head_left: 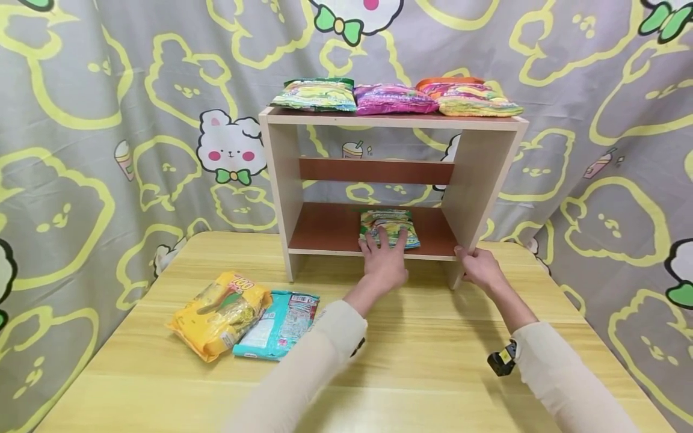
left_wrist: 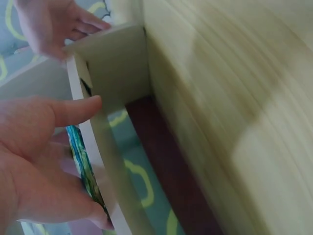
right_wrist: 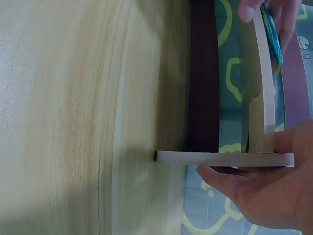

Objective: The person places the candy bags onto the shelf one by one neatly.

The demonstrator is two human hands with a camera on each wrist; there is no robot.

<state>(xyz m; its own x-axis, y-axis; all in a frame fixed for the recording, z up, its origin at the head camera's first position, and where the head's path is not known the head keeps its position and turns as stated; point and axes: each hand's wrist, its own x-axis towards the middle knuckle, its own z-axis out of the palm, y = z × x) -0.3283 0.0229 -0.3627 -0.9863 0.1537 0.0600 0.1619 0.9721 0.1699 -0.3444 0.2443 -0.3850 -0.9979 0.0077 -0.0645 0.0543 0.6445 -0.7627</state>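
Observation:
A small wooden shelf unit [head_left: 273, 180] stands on the table. On its lower board [head_left: 325, 228] lies a green and yellow snack bag [head_left: 385, 219]. My left hand [head_left: 383, 264] rests on the front of this bag with its fingers extended. In the left wrist view, the thumb of my left hand [left_wrist: 44, 161] lies across the board's front edge. My right hand [head_left: 480, 267] grips the lower front edge of the unit's right side panel [head_left: 482, 180]. The right wrist view has that panel between the thumb and fingers of my right hand [right_wrist: 274, 191].
On the unit's top are a green bag [head_left: 316, 96], a purple bag [head_left: 395, 99] and orange and yellow packaging [head_left: 471, 99]. Left on the table [head_left: 422, 373], a yellow bag [head_left: 222, 313] overlaps a teal bag [head_left: 281, 328]. A patterned curtain [head_left: 162, 120] hangs behind.

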